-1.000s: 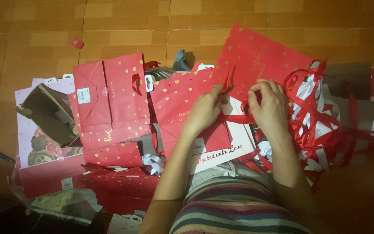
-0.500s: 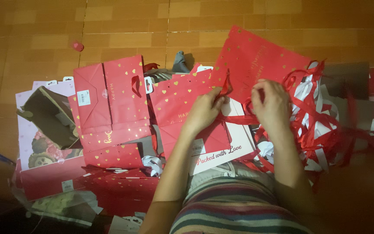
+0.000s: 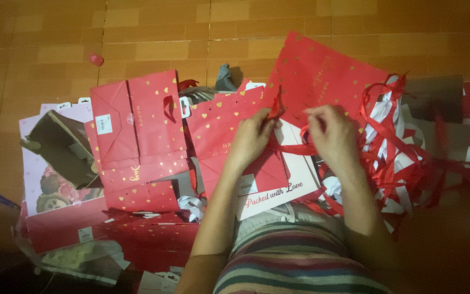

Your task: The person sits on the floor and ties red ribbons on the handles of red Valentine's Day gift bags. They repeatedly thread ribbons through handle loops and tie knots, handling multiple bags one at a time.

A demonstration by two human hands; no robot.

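Head view: both hands, left (image 3: 254, 136) and right (image 3: 330, 130), pinch glossy red ribbon (image 3: 292, 148) over a flat paper bag (image 3: 229, 125).

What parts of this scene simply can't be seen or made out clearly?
- Head view: fingertips of the right hand are motion-blurred, so its grip on the thin red ribbon is unclear.
- The flat red paper gift bag with gold hearts is partly covered by the left hand.
- The small pink object on the tiled floor is too small to identify.
- Lower left and right edges are too dark to read.
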